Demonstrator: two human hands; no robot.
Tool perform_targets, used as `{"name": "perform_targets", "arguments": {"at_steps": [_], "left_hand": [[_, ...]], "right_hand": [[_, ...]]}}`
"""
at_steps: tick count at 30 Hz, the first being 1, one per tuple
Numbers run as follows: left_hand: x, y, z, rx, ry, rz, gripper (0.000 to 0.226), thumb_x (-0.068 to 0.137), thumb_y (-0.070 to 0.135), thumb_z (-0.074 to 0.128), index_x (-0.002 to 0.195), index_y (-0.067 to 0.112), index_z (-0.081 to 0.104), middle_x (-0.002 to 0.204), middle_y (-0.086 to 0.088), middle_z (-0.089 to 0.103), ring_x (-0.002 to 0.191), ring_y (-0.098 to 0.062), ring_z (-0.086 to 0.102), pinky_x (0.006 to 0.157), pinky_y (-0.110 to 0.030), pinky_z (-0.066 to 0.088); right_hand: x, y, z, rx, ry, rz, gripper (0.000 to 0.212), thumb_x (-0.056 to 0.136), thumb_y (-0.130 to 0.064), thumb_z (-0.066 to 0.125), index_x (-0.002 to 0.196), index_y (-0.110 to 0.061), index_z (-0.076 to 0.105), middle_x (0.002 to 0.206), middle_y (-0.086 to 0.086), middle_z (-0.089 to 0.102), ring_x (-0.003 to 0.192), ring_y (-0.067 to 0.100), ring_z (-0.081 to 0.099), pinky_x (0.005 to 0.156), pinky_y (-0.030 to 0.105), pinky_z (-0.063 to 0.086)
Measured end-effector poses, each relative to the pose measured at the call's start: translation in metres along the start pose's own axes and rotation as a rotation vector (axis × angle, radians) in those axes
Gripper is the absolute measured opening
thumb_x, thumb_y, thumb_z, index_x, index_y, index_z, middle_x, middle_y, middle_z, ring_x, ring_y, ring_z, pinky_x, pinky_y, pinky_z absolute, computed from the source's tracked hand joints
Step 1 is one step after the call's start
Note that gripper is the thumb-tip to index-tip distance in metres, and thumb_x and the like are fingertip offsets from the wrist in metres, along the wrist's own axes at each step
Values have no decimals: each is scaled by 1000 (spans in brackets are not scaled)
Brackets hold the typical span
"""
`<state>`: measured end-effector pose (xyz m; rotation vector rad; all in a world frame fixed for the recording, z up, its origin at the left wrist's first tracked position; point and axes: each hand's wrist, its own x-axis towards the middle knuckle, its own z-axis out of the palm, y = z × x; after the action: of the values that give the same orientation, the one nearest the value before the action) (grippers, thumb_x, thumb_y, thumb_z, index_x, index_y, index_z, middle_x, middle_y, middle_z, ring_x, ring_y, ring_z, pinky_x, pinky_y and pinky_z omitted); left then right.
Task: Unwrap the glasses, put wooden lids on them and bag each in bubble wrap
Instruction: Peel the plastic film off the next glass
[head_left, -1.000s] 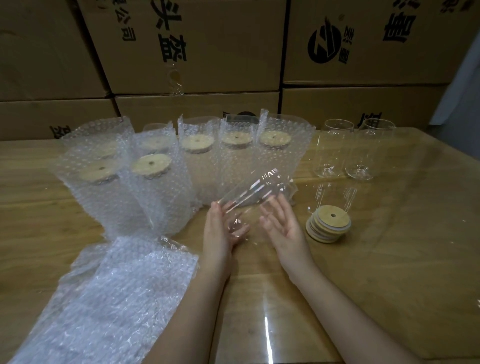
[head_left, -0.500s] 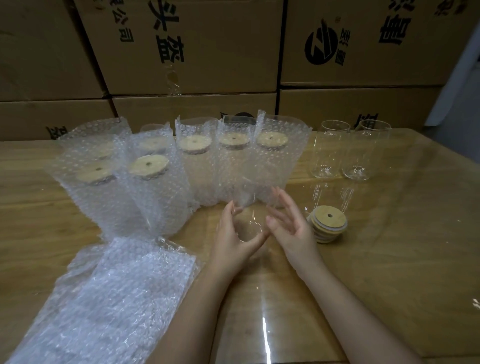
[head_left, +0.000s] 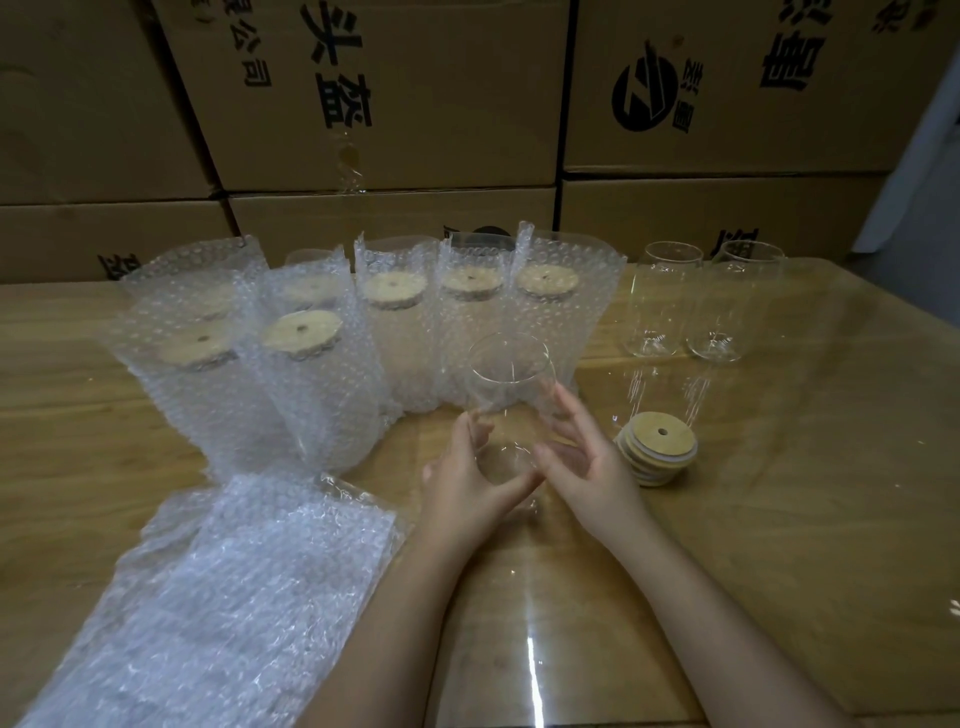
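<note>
A clear glass (head_left: 511, 387) stands upright on the wooden table (head_left: 779, 519), between my two hands. My left hand (head_left: 467, 480) curls round its lower left side, thumb across the base. My right hand (head_left: 582, 457) cups its right side with fingers spread along the wall. A stack of round wooden lids (head_left: 655, 453) with centre holes lies just right of my right hand. Two bare glasses (head_left: 706, 306) stand behind the lids. Several lidded glasses in bubble wrap bags (head_left: 332, 353) stand in a row at the back left.
A pile of flat bubble wrap bags (head_left: 218, 587) lies at the front left. Stacked cardboard boxes (head_left: 395, 93) form a wall behind the table. A glossy transparent sheet (head_left: 530, 649) covers the table's front middle.
The glass lay tilted in my hands with crinkled film around it one second ago; now it stands upright on the table and both hands hold its sides.
</note>
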<state>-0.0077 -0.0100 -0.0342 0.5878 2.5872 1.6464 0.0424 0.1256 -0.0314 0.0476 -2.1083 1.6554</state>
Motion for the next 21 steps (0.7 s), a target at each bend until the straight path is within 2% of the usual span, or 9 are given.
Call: {"name": "perform_targets", "arguments": {"at_steps": [2, 4, 6, 9, 11, 13, 15, 17, 21], "left_hand": [[1, 1, 0, 38, -6, -1, 89, 51, 77, 61, 128, 42, 34, 128, 20, 55, 121, 5, 49, 109, -48, 30], [2, 0, 0, 50, -10, -3, 96, 55, 74, 67, 135, 35, 33, 130, 18, 54, 123, 3, 48, 109, -48, 28], [3, -2, 0, 60, -7, 1, 93, 61, 62, 77, 137, 33, 32, 130, 17, 54, 124, 1, 48, 109, -48, 28], [3, -3, 0, 68, 1, -2, 93, 62, 57, 80, 137, 32, 31, 131, 16, 54, 125, -1, 48, 109, -48, 30], [3, -3, 0, 67, -3, -7, 93, 62, 58, 79, 137, 33, 30, 132, 15, 53, 125, -1, 47, 110, -47, 29], [2, -2, 0, 79, -3, -9, 92, 62, 59, 79, 136, 36, 29, 133, 17, 53, 126, -1, 47, 110, -46, 26], [2, -2, 0, 80, -5, -12, 90, 62, 60, 78, 135, 39, 29, 133, 18, 52, 125, 0, 47, 110, -45, 25], [2, -2, 0, 85, -8, -19, 89, 62, 61, 78, 133, 41, 28, 132, 19, 52, 124, 1, 47, 109, -42, 24], [3, -2, 0, 109, 7, -17, 84, 63, 59, 78, 130, 42, 31, 131, 21, 52, 122, 2, 48, 98, -34, 21]], "right_hand": [[0, -1, -6, -108, 0, -24, 66, 85, -20, 63, 131, -54, 30, 132, -39, 42, 120, -9, 49, 98, 16, 43], [0, -3, -14, -275, 6, -81, 65, 87, -12, 66, 133, -48, 36, 133, -26, 46, 116, -8, 53, 97, 18, 45], [1, -6, -25, -520, 93, -159, 55, 86, -7, 66, 134, -30, 50, 132, -11, 54, 111, 6, 60, 91, 28, 50], [2, -14, -41, -839, 306, -243, 40, 80, 0, 68, 119, -9, 65, 122, 6, 64, 103, 29, 63, 90, 43, 46], [3, -19, -49, -1004, 330, -121, 41, 82, -8, 66, 123, -11, 62, 129, 10, 59, 121, 34, 52, 100, 49, 36], [1, -22, -56, -1145, 230, 154, 57, 88, -30, 58, 142, -22, 42, 149, 8, 37, 139, 32, 29, 109, 50, 23], [-1, -22, -61, -1247, 125, 363, 66, 91, -46, 48, 150, -31, 22, 159, 6, 16, 144, 31, 19, 112, 50, 19], [-3, -20, -64, -1269, 84, 441, 65, 91, -48, 46, 149, -31, 21, 159, 7, 14, 139, 34, 29, 108, 48, 26], [-3, -21, -62, -1277, 111, 435, 60, 90, -47, 50, 144, -28, 33, 143, 7, 40, 123, 31, 45, 99, 40, 34]]}}
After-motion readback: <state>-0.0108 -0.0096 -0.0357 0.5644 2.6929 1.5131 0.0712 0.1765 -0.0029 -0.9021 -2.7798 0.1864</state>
